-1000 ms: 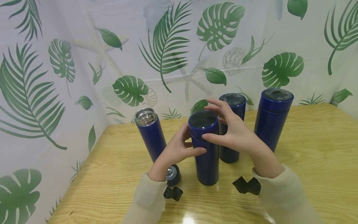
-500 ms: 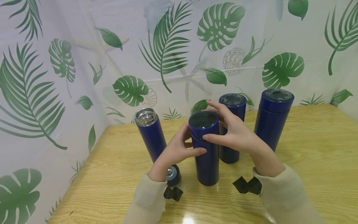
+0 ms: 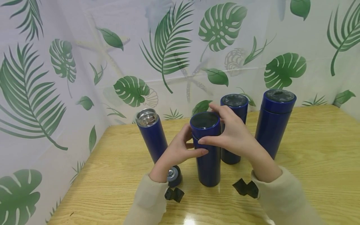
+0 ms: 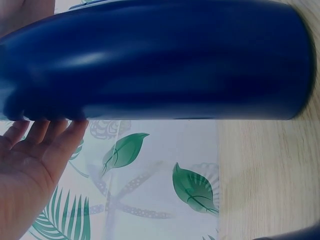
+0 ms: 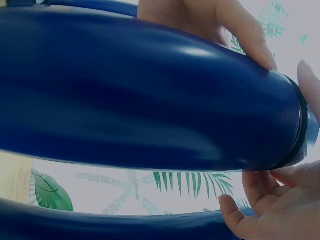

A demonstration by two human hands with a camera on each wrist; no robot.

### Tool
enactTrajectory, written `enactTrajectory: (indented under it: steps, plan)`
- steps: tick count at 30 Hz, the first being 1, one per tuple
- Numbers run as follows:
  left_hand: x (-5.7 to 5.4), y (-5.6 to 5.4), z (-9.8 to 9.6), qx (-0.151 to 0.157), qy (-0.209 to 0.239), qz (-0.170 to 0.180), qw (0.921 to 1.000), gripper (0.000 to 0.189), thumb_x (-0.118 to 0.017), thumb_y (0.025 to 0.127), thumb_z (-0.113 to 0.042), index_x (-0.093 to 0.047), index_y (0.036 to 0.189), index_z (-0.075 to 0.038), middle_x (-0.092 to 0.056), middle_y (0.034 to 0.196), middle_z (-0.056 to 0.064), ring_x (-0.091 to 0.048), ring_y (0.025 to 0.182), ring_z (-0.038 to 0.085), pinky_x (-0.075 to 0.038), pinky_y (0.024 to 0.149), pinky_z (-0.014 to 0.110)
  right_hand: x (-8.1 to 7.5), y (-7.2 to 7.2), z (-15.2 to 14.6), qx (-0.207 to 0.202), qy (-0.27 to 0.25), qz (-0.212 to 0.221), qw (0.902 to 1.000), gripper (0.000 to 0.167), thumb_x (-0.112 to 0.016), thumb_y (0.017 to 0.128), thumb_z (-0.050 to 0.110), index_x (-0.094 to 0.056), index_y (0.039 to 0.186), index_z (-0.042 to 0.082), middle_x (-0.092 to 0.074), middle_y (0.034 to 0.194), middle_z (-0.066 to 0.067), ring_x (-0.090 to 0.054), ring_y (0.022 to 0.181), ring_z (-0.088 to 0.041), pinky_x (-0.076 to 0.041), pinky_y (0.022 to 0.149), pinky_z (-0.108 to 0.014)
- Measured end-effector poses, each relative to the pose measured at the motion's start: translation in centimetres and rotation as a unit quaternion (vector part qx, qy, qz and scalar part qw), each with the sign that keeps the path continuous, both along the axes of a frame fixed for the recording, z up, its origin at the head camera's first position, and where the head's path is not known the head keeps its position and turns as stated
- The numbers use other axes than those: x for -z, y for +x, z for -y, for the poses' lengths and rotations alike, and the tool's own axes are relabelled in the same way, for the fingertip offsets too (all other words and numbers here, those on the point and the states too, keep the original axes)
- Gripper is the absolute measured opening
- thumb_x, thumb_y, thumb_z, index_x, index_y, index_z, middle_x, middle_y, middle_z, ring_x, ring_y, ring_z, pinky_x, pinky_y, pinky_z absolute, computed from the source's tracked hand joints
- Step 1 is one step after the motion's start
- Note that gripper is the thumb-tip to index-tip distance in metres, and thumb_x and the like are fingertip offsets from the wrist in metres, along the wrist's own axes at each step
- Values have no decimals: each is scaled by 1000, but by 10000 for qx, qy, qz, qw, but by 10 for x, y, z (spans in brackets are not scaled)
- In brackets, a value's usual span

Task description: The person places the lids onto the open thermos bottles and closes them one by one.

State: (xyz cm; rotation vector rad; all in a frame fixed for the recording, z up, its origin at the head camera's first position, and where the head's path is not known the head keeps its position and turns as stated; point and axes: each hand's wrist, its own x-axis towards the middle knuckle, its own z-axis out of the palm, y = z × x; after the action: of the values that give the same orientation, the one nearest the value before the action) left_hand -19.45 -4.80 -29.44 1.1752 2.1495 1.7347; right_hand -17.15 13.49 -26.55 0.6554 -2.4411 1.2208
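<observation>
A blue thermos stands upright on the table in front of me, its dark-topped lid on. My left hand grips the body just below the lid, thumb across the front. My right hand holds around the lid, its thumb lying at the seam and its fingers behind. The thermos body fills the upper left wrist view. In the right wrist view a dark ring shows where body and lid meet.
An uncapped thermos stands at left, a loose lid lying upside down near my left wrist. Two capped blue thermoses, one right behind my right hand and another farther right, stand on the wooden table. Behind hangs a leaf-printed cloth.
My right hand has turned slightly around the lid; its thumb has slid left along the seam and its fingers have drawn in. The left hand and the thermos keep their place.
</observation>
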Motion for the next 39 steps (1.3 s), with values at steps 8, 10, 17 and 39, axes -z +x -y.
enactTrajectory:
  steps: [8, 10, 17, 39]
  plan:
    - [-1, 0, 0, -34, -49, 26, 10000, 71, -62, 76, 9, -25, 135, -3, -42, 125, 17, -46, 110, 26, -43, 85, 37, 1, -5, -7, -873, -598, 956, 9898, 82, -71, 75, 17, -22, 138, 0, -35, 133, -17, -41, 116, -32, -34, 91, -48]
    - [-1, 0, 0, -51, -62, 31, 10000, 71, -63, 76, 8, -25, 135, -2, -42, 124, 17, -46, 110, 26, -43, 85, 36, 2, -7, -9, -1203, -832, 1091, 9832, 78, -69, 77, 14, -22, 137, 0, -39, 130, -17, -41, 116, -30, -35, 91, -46]
    - [0, 0, 0, -59, -63, 33, 10000, 70, -63, 76, 8, -26, 134, -2, -42, 125, 17, -46, 111, 25, -43, 85, 36, 5, -10, -12, -1922, -1365, 1263, 9636, 71, -66, 79, 9, -24, 135, -3, -46, 121, -22, -47, 110, -28, -43, 84, -30]
    - [22, -20, 1, 112, 109, -81, 9998, 74, -67, 76, 0, -27, 136, -16, -43, 124, 8, -47, 109, 19, -42, 85, 40, 0, -3, -1, -439, -679, 1145, 9901, 78, -75, 71, 22, -31, 132, 0, -51, 113, -17, -55, 93, -25, -47, 74, -37]
